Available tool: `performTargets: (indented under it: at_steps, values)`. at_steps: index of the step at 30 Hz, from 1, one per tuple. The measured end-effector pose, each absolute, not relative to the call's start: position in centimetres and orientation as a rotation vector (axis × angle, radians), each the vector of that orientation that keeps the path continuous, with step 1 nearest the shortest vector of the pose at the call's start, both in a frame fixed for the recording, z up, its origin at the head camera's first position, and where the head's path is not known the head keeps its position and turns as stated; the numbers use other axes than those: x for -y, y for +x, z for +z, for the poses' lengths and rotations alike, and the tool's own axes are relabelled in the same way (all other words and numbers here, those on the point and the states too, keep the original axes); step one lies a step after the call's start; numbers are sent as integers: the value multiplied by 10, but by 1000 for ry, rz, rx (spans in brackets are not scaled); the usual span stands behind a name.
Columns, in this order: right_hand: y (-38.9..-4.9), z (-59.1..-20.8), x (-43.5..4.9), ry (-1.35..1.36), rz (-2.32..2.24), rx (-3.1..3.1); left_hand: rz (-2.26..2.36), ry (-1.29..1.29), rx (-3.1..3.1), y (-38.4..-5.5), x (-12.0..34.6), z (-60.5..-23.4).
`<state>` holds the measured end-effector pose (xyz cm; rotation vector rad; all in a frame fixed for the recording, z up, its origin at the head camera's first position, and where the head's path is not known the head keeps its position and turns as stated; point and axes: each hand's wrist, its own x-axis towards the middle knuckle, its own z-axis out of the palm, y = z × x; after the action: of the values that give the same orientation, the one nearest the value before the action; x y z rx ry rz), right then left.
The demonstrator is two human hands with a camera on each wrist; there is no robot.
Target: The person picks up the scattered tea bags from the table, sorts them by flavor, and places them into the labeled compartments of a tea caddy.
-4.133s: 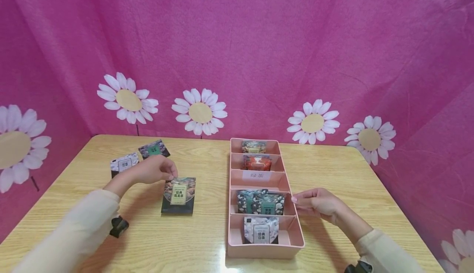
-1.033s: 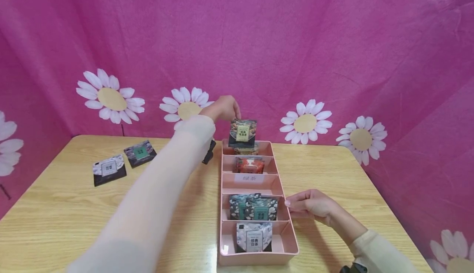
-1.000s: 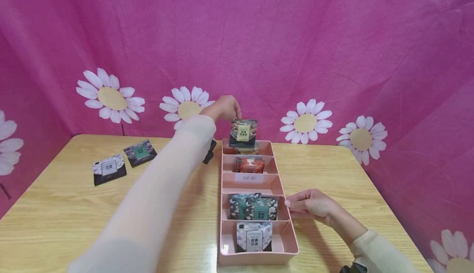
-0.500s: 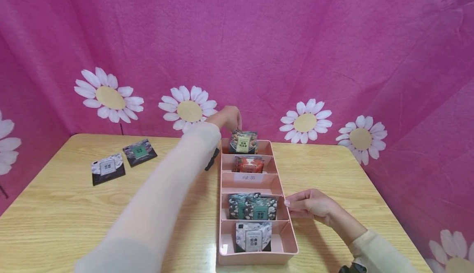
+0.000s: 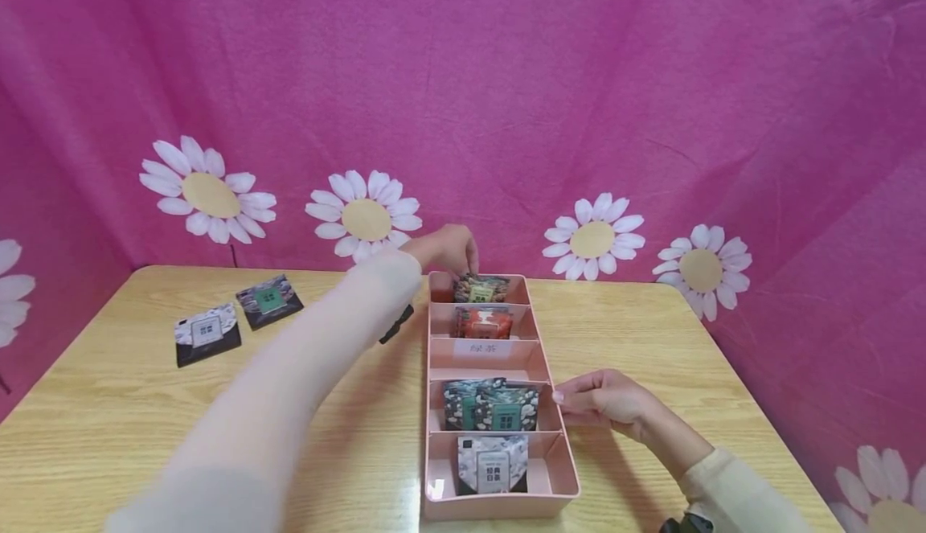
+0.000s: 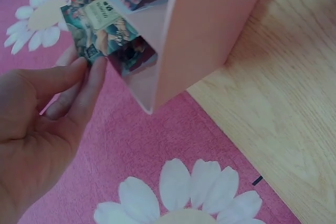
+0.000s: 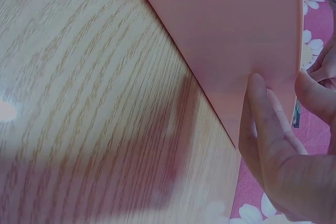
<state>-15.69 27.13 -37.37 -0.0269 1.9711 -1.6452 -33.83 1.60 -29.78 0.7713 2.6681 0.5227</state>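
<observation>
At the far compartment of the pink divided box (image 5: 499, 504), my left hand (image 5: 454, 248) pinches the top corner of a dark tea packet (image 5: 486, 287) with a yellow label. In the left wrist view that packet (image 6: 100, 17) sits partly inside the compartment, with thumb and fingers at its edge. Another packet shows behind it. My right hand (image 5: 609, 404) grips the box's right side wall, thumb at the rim and fingers against the outside, as the right wrist view shows. Red (image 5: 483, 322), green-labelled (image 5: 506, 410) and white (image 5: 493, 466) tea packets stand in other compartments.
On the left of the wooden table (image 5: 347, 469) lie a white-and-black tea packet (image 5: 206, 330) and a dark green-labelled one (image 5: 270, 300). The middle compartment bears a white paper label (image 5: 481, 348). A pink flowered cloth (image 5: 463, 99) hangs behind the table.
My left hand has carried the yellow-labelled packet from the left of the table to the far compartment and lowered it in. My right hand has stayed at the box's side.
</observation>
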Motion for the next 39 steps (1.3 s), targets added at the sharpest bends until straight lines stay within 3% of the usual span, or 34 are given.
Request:
performTargets:
  at_steps: [17, 30, 39]
  values:
    - [-157, -372, -268, 10, -1617, -2016, 718, 1039, -2581, -327, -8, -310]
    - [-155, -378, -270, -16, -1644, -1996, 765, 973, -2588, -319, -3, -318]
    - [-155, -378, -271, -23, -1637, -2007, 859, 1003, -2614, -313, 21, -302]
